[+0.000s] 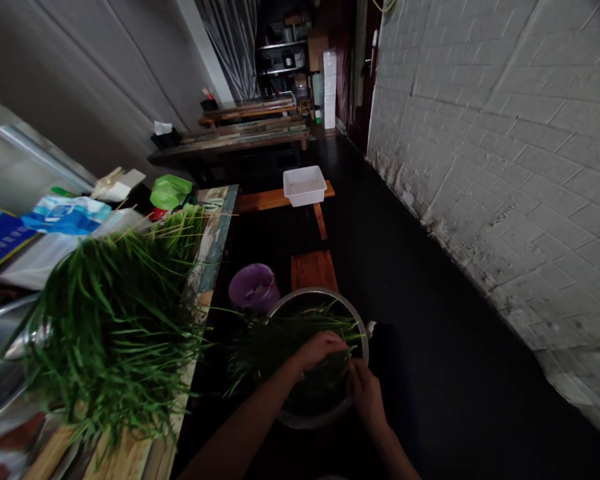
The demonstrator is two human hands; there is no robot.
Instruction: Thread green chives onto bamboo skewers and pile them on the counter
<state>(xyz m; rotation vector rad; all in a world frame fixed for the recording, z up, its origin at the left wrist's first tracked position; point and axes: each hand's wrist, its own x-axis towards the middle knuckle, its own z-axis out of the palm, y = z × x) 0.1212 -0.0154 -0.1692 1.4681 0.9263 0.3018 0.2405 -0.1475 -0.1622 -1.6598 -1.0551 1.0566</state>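
A bunch of long green chives lies across a wide metal basin, its leafy ends hanging over the left rim. My left hand is closed around some of these chives above the basin. Close beside it, at the basin's right side, my right hand pinches near the stem ends; the dim light hides exactly what is between its fingertips. A large heap of chives covers the table on my left.
A purple bucket stands between table and basin. Beyond are a wooden stool and a white tub on a bench. Scissors and a green bag lie on the table. A block wall runs along the right.
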